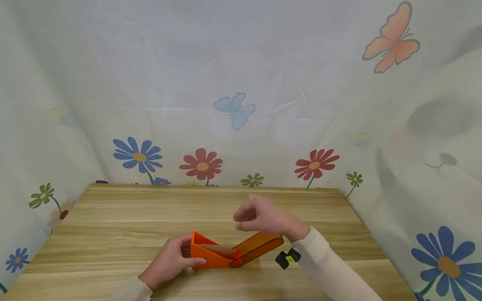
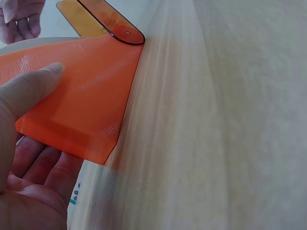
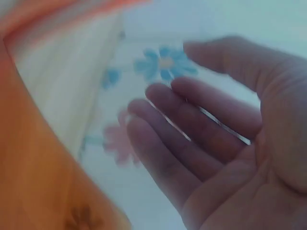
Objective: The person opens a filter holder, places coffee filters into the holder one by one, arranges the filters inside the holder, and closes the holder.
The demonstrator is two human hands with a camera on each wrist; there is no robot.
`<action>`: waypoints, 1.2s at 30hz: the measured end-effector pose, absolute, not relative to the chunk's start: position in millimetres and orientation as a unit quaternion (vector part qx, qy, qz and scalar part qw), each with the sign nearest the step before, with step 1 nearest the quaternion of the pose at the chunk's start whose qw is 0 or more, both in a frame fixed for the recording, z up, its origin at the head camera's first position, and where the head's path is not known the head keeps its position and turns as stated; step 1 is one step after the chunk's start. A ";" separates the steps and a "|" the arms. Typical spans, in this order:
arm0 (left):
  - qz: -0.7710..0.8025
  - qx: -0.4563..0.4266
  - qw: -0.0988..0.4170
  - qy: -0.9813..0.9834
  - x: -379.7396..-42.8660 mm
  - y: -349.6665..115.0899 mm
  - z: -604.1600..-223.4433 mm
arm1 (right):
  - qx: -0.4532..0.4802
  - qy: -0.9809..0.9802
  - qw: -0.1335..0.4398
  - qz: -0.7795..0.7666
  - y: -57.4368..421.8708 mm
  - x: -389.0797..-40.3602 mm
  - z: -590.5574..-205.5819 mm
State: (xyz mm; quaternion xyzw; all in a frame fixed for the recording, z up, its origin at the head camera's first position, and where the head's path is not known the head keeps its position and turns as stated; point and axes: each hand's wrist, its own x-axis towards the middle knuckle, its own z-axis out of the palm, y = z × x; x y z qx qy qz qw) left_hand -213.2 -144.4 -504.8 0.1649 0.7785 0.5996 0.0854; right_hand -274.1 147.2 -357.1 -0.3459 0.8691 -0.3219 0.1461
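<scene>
My left hand [image 1: 171, 259] grips the closed end of a fan-shaped orange plastic holder [image 1: 210, 259], thumb on the near side and fingers beyond. A translucent amber lid [image 1: 260, 248] is hinged at the holder's right end and swung out to the right. Thin brown paper [image 1: 218, 250], resembling coffee filters, lies inside; its curved edge shows in the left wrist view. Above the lid hovers my right hand [image 1: 265, 215]. In the right wrist view its fingers [image 3: 192, 129] are loosely bent with nothing between them. A beige pointed tip [image 1: 254, 195] shows behind that hand, mostly hidden.
The holder is on a wood-grain table [image 1: 158, 213]. A white cloth [image 1: 180, 83] printed with flowers and butterflies hangs behind and at both sides. A small black device [image 1: 288, 258] with a yellow mark sits by the right wrist.
</scene>
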 end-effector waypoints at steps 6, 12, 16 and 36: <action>0.595 0.158 0.090 0.783 -214.9 -144.7 -506.3 | -0.337 0.885 0.118 -0.298 182.8 -307.3 -344.3; 0.590 0.150 0.092 0.788 -215.4 -146.2 -507.4 | -0.290 0.917 0.094 -0.258 205.2 -347.1 -357.8; 0.596 0.159 0.091 0.782 -214.9 -145.9 -507.4 | -0.251 0.928 0.100 -0.257 211.7 -367.5 -378.7; 0.606 0.168 0.090 0.772 -213.7 -144.9 -506.1 | -0.131 0.947 0.104 -0.275 214.0 -416.4 -463.5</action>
